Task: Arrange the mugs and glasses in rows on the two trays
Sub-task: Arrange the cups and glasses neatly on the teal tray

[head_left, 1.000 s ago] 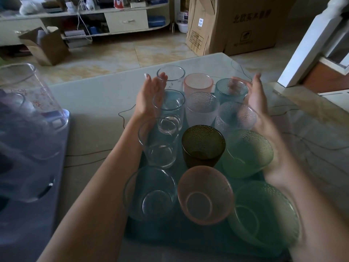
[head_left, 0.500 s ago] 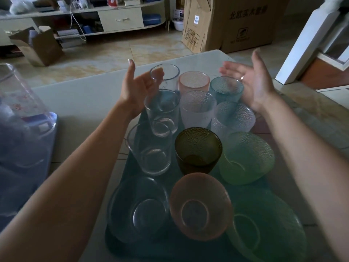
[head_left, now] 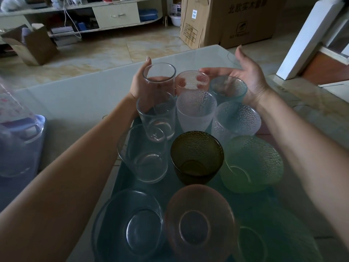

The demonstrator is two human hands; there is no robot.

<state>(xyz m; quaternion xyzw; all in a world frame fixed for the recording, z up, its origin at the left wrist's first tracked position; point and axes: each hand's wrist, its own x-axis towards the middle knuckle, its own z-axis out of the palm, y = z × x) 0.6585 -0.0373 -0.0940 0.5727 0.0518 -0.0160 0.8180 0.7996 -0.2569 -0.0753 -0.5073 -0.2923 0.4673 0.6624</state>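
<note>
Several glasses stand in three rows on a dark teal tray on the table. My left hand grips the clear far-left glass, thumb up beside its rim and fingers showing through it. My right hand cups the far side of the teal dimpled glass, and its straight fingers reach behind the pink glass. Nearer stand a frosted glass, a dark olive glass and a light green glass. Wide clear, pink and green glasses fill the near row.
A blue plastic bin holding a clear jug stands at the left edge of the table. The glass-topped table ends just beyond the far row. Cardboard boxes and a low shelf stand on the floor behind.
Both hands have moved from the tray's sides to the far row. My left hand has closed round the clear far-left glass, and my right hand's fingers have reached in behind the teal and pink glasses.
</note>
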